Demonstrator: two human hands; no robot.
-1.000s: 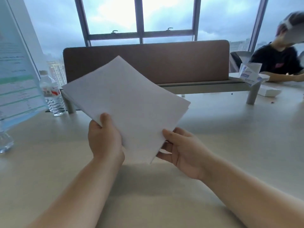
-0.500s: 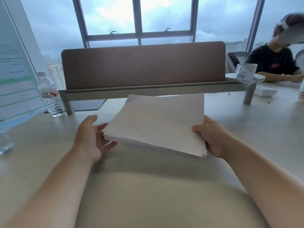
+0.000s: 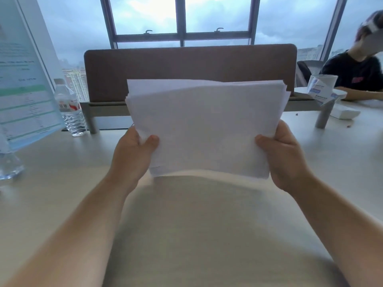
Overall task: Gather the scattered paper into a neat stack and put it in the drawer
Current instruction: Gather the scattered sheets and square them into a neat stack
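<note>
A stack of thin white paper (image 3: 205, 129) stands nearly upright above the counter (image 3: 207, 235), a smooth pale beige surface, held at its two lower corners. The sheets are matte and plain, too many and too close to count; their top edges fan unevenly, one front sheet lying slightly askew. The left hand (image 3: 132, 158) grips the lower left corner, thumb on the front face, fingers curled behind and hidden. The right hand (image 3: 284, 158) clamps the lower right corner the same way, thumb pressing the front. Whether the bottom edge touches the counter I cannot tell. Behind stands one brown fabric-textured divider panel (image 3: 165, 67) with rounded corners on a grey shelf. At the left are one clear ribbed plastic water bottle (image 3: 70, 108) and one glossy printed sign (image 3: 24, 79)
</note>
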